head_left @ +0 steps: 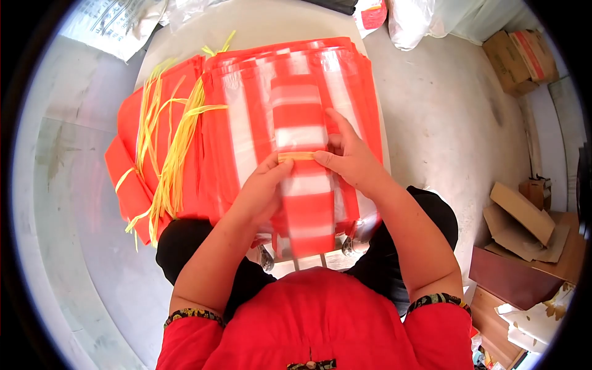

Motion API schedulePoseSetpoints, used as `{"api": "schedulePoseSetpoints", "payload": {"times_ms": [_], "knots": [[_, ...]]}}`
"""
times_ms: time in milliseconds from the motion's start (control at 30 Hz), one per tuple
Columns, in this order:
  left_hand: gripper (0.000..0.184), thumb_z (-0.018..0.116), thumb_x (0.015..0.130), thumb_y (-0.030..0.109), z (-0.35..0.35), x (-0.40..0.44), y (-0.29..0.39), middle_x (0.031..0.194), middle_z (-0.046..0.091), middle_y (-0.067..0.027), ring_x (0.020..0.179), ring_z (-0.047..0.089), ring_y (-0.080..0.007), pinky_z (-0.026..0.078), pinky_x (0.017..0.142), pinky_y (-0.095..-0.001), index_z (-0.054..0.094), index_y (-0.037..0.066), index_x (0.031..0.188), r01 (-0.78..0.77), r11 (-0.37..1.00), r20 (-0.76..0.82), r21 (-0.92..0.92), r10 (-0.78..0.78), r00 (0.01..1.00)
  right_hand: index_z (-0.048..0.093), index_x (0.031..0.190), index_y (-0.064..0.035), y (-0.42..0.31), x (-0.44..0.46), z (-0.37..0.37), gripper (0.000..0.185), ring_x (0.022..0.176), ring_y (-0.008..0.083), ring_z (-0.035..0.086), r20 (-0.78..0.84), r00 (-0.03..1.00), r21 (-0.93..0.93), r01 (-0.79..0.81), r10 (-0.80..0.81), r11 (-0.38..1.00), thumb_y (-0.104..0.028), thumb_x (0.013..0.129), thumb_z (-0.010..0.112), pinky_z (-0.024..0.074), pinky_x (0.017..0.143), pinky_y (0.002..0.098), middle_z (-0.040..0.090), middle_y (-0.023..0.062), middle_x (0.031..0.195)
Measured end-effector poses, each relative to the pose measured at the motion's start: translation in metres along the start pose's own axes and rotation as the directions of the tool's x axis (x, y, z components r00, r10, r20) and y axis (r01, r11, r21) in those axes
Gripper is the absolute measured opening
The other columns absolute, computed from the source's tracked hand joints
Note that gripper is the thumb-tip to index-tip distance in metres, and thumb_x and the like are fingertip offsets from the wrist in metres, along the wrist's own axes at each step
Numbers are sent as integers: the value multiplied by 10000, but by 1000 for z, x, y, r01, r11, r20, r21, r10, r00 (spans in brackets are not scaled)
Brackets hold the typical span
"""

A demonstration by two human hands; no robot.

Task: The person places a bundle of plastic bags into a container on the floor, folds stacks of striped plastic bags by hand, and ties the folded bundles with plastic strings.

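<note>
A long folded bundle of red-and-white striped plastic bags lies lengthwise in front of me. A flat yellow strip runs across its middle. My left hand is closed at the bundle's left edge, its thumb and fingertips pinching the strip's left end. On the other side, my right hand presses its thumb on the strip's right end, with the index finger stretched upward and other fingers partly hidden by the bundle. Under both hands is a wide stack of red-and-white striped bags.
Loose yellow strips hang over red bags left of the stack. A tied red bundle lies at the far left. The pile rests on a pale surface. Open cardboard and a carton stand on the right.
</note>
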State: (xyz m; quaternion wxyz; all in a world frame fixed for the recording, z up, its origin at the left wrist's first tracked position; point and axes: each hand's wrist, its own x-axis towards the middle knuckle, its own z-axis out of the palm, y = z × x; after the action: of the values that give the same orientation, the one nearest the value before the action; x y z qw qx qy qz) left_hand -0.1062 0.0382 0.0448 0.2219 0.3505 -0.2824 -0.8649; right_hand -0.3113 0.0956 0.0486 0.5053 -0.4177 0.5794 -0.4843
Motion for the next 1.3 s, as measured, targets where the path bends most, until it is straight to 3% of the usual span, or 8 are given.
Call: {"api": "schedulePoseSetpoints", "payload": {"times_ms": [200, 400, 500, 700, 800, 900, 1200, 1300], "knots": [[310, 516, 1106, 243, -1, 4, -9, 1228, 678, -101, 1079, 674, -181, 562, 953, -357, 569, 23, 1319, 11, 997, -48, 70, -8, 999, 128, 1663, -94, -20, -8, 4, 1015, 1039, 166, 658, 14, 999, -157, -39, 42, 987, -73, 886, 780, 545, 887, 327, 678, 145, 1185], [335, 516, 1107, 268, -4, 4, -8, 1213, 691, -104, 1070, 678, -181, 566, 946, -354, 577, 15, 1319, 41, 999, -1, 33, -41, 999, 110, 1669, -100, -11, -2, 0, 1069, 1265, 207, 578, -69, 989, 213, -115, 132, 970, -109, 865, 815, 497, 1040, 354, 549, 159, 1432], [362, 515, 1107, 287, 11, -4, -6, 1229, 690, -106, 1082, 677, -185, 563, 953, -357, 575, 15, 1338, 101, 992, -18, 71, -100, 995, 100, 1670, -97, -3, 4, -3, 1062, 1380, 219, 489, -33, 999, 308, 47, -38, 950, -116, 882, 811, 452, 1108, 358, 463, 134, 1525], [397, 499, 1112, 309, 13, -2, -16, 1245, 677, -98, 1088, 666, -176, 553, 948, -343, 556, 11, 1368, 103, 980, -33, 172, -99, 995, 290, 1576, -7, -8, 3, 5, 788, 1287, 229, 545, -222, 971, 311, 155, -87, 938, -87, 918, 717, 502, 1034, 359, 510, 155, 1451], [401, 488, 1115, 317, 13, -2, -17, 1248, 670, -93, 1081, 662, -167, 554, 936, -333, 548, 17, 1374, 45, 987, -64, 154, -36, 997, 498, 1474, -10, -12, 4, -11, 582, 1222, 148, 587, -7, 999, 216, -43, 46, 976, -214, 981, 729, 489, 1025, 321, 623, 83, 1351], [392, 484, 1117, 316, 13, -1, -10, 1258, 666, -94, 1091, 659, -168, 554, 948, -340, 548, 28, 1376, 23, 996, -99, 92, -14, 995, 677, 1242, 16, -10, 5, -25, 404, 1023, 104, 643, 39, 973, -196, -216, 227, 957, -311, 1006, 701, 518, 909, 302, 720, 46, 1116], [386, 489, 1116, 299, 13, -2, -7, 1325, 646, -115, 1185, 642, -210, 542, 1017, -384, 548, 28, 1384, 80, 997, -51, 1, -80, 996, 734, 1073, 19, -9, 0, -24, 349, 893, 82, 648, 0, 975, -249, -215, 222, 944, -319, 986, 725, 524, 813, 265, 730, 30, 979], [417, 507, 1107, 304, 5, 0, -10, 1361, 633, -123, 1219, 632, -225, 511, 1069, -408, 525, 24, 1417, 62, 998, -29, 20, -62, 998, 723, 1090, 17, 3, 2, -24, 363, 905, 90, 652, 7, 980, -113, -199, 201, 974, -328, 979, 736, 526, 837, 267, 729, 37, 996]]}}
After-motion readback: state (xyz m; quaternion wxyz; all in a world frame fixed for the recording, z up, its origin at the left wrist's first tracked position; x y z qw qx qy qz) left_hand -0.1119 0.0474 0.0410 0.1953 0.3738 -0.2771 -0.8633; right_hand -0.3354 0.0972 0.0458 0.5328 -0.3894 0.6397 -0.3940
